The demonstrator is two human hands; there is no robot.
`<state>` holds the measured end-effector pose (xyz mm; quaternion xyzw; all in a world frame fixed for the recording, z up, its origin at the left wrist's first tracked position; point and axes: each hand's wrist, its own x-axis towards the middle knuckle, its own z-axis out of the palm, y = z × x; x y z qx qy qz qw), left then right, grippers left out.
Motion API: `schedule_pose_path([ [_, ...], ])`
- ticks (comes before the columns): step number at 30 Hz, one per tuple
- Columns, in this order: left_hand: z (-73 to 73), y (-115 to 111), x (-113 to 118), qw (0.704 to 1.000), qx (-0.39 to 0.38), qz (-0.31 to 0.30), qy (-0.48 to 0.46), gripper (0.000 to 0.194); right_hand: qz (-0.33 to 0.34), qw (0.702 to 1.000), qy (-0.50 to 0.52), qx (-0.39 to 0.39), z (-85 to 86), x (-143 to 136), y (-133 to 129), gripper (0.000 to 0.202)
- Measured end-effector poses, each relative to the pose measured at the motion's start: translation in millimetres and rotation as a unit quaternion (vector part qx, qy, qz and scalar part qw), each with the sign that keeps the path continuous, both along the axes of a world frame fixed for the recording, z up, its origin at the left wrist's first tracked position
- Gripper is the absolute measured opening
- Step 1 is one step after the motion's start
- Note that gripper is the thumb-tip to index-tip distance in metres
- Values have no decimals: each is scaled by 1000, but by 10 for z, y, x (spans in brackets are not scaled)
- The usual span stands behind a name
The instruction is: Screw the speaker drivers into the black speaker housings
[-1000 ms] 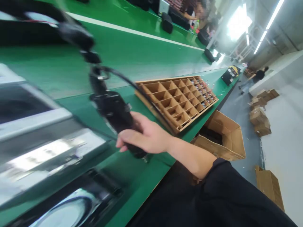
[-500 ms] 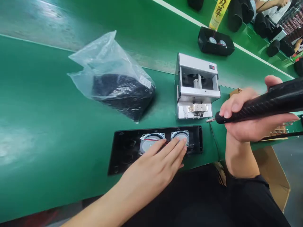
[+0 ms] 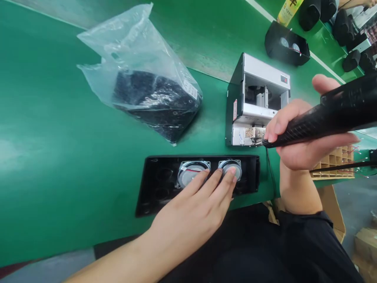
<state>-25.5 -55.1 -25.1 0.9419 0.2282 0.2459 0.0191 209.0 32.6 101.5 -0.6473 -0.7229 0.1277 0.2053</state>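
My left hand lies with fingers stretched out over two round speakers, the left speaker and the right speaker. Both sit in a long black housing on the green table. My right hand is wrapped round a black electric screwdriver. The screwdriver's tip is at the metal front part of a silver and black machine, beyond the housing; whether they touch I cannot tell.
A clear plastic bag with black parts inside lies behind the housing. Farther back are another black housing and a yellow bottle. A cardboard divider tray lies at the right.
My right hand has brought the screwdriver tip to the machine's front. My left hand stays on the speakers. The view has shifted, so the machine and far housing appear farther right.
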Motion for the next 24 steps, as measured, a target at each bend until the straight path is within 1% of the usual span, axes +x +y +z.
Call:
schedule_pose_path([
  [2,-26,-22,7,1000,-18,0,-14,51,-72,994,66,53,49,-26,-54,98],
  [3,-42,-36,17,999,-28,3,-25,50,-79,991,87,63,71,-9,-104,97],
  [4,-54,-48,30,999,-40,8,-35,48,-69,991,97,62,91,29,-168,95],
  [6,-62,-51,64,997,-59,21,-53,40,-22,995,86,41,121,156,-323,88],
  [9,-26,12,105,993,-82,37,-76,35,39,998,57,0,120,385,-540,85],
  [13,72,146,149,990,-94,48,-89,33,53,996,67,-4,18,576,-661,94],
  [16,185,218,211,987,-100,48,-113,27,56,995,78,-1,-52,640,-685,92],
  [18,273,259,264,984,-115,39,-127,27,68,995,64,-26,-57,670,-721,90],
  [21,367,315,345,979,-147,26,-142,29,87,993,51,-57,25,712,-816,90],
  [24,370,350,411,973,-163,34,-162,19,107,990,72,-59,212,754,-902,89],
])
